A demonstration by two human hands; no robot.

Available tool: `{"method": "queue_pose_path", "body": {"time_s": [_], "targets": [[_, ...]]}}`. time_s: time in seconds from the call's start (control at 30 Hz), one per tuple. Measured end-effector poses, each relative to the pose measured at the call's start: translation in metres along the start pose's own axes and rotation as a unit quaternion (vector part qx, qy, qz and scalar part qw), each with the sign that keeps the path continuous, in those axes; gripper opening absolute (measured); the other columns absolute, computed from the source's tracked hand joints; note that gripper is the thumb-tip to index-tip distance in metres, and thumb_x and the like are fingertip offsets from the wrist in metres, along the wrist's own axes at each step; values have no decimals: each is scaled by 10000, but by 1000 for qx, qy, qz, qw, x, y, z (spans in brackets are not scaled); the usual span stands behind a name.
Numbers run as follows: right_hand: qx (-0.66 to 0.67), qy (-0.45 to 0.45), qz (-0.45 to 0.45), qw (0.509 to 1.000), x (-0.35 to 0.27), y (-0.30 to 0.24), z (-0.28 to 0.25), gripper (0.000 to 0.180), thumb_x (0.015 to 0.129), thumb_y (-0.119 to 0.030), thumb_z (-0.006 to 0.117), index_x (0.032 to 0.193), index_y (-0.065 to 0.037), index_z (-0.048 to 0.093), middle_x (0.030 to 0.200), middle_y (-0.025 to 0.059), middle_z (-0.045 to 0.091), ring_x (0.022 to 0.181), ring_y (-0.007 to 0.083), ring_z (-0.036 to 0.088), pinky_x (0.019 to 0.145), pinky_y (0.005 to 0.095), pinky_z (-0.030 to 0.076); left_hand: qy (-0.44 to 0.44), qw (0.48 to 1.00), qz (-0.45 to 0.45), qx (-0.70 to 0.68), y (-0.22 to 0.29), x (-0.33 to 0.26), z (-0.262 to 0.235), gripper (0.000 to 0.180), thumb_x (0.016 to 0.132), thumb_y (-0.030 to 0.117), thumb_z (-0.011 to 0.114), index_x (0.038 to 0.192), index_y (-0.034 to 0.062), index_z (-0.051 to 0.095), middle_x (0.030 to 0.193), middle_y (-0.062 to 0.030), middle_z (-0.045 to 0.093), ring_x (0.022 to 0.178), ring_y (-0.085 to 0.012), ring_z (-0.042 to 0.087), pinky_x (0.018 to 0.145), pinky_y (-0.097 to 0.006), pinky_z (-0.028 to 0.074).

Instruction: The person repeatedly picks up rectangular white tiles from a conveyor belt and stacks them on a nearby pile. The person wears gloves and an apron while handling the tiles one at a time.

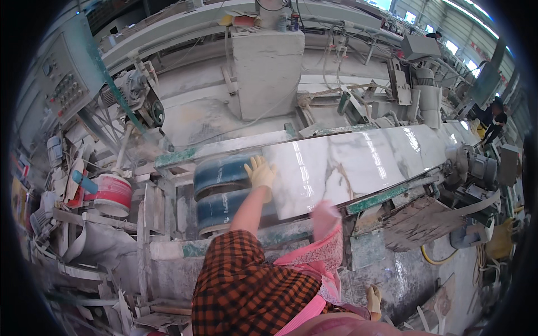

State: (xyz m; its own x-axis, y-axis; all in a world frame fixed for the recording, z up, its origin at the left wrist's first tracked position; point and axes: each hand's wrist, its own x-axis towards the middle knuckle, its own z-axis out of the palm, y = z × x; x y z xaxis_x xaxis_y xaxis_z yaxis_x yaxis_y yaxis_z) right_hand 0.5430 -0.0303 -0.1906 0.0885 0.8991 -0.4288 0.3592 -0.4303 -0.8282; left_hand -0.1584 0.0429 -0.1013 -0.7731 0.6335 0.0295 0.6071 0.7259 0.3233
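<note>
My left hand (260, 173), in a pale yellow glove, reaches forward with its fingers spread. It lies at the left end of a polished white marble slab (352, 162) with grey and brown veins, above the blue rollers (221, 172). Whether its palm presses on the slab's edge cannot be made out. My right hand (374, 302), gloved the same way, hangs low by my right side, away from the slab, with its fingers loosely extended and nothing seen in them. Between the arms, a pink apron (314, 246) flares up, its upper flap blurred beside the slab's near edge.
Green-edged rails (381, 200) run along the slab. A control panel (70, 78) stands at the far left, near a red and white drum (113, 195). Motors (476, 165) sit at the right. A dusty grey pillar (266, 73) rises behind. Another person (494, 124) is at the far right.
</note>
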Motion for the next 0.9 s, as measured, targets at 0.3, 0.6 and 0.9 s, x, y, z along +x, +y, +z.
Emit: {"method": "queue_pose_path", "body": {"time_s": [0.3,0.6,0.9], "targets": [[-4,21,135,991,-39,45,-9,379,988,-290,581,1243,-9,606,937,75,681,810,157,634,680,304,500,29,999,7,37,0,-42,21,771,947,500,460,1495,-36,374,1587,-210,324,1512,-343,188,1214,-558,77],[-11,13,131,991,-24,41,8,405,996,-326,546,1253,-18,599,1012,76,669,882,174,630,752,321,494,18,996,70,43,-10,-119,11,752,970,478,422,1489,-63,363,1582,-232,315,1510,-362,184,1223,-532,71],[-5,7,110,994,-18,13,11,432,1004,-363,510,1263,-27,592,1086,77,657,954,191,625,823,338,487,-12,989,146,18,-13,-191,-21,662,986,401,445,1406,-110,440,1500,-274,407,1447,-408,301,1211,-510,170]]}}
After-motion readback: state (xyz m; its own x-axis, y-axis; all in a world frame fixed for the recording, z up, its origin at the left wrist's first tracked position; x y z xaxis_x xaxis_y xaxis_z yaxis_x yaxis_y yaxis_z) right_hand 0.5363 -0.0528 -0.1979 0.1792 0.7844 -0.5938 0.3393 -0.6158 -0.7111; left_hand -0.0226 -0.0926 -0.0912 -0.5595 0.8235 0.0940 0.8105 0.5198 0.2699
